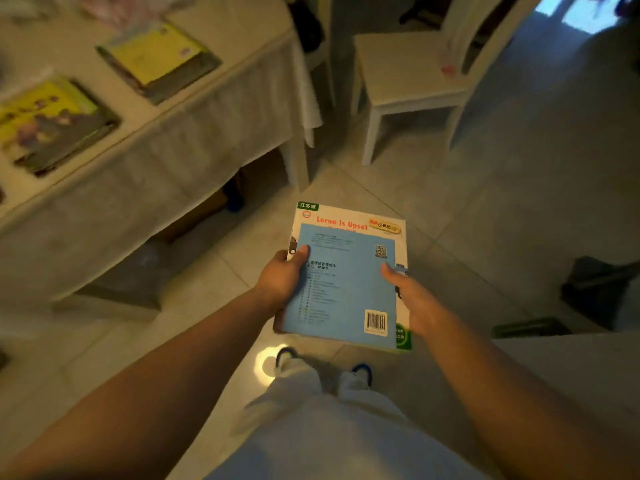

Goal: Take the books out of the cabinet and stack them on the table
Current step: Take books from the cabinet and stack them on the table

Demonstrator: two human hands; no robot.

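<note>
Carrying step: left hand [282, 278] and right hand [412, 301] clasp opposite edges of a small batch of picture books [346, 271] over the floor right of the cloth-covered table [156, 140], awaiting placement onto a book stack [159, 60] there.

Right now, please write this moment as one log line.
phase: carrying | left hand, right hand: hold thin blue-covered paperback books | cloth-covered table: two stacks
</note>
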